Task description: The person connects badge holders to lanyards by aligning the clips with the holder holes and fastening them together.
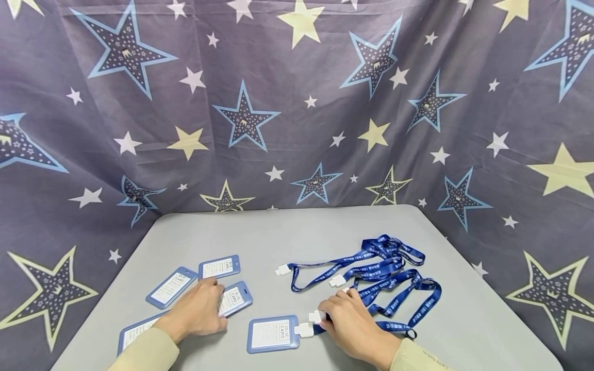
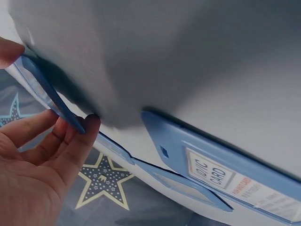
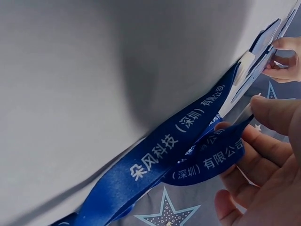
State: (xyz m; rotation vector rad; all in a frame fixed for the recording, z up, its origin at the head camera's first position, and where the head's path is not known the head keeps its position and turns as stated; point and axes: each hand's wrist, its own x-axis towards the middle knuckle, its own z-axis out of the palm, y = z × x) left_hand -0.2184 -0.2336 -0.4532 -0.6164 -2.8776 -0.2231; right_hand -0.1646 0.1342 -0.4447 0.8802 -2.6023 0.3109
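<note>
My left hand (image 1: 197,310) grips a blue ID card holder (image 1: 235,299) by its edges; in the left wrist view it tilts between thumb and fingers. My right hand (image 1: 350,323) pinches a blue lanyard (image 3: 211,162) near its white clip (image 1: 316,316), which juts out past the fingertips. Just below that clip, another card holder (image 1: 273,334) lies flat on the table, with a second lanyard's white clip (image 1: 304,330) at its slotted end. This lanyard's strap runs under my right hand, which partly hides it.
On the left lie more card holders: one at the back (image 1: 220,266), one beside it (image 1: 171,287), and one (image 1: 136,332) partly behind my left sleeve. Several lanyards (image 1: 394,257) spread over the right of the grey table (image 1: 278,232). A star-patterned curtain (image 1: 278,154) surrounds it.
</note>
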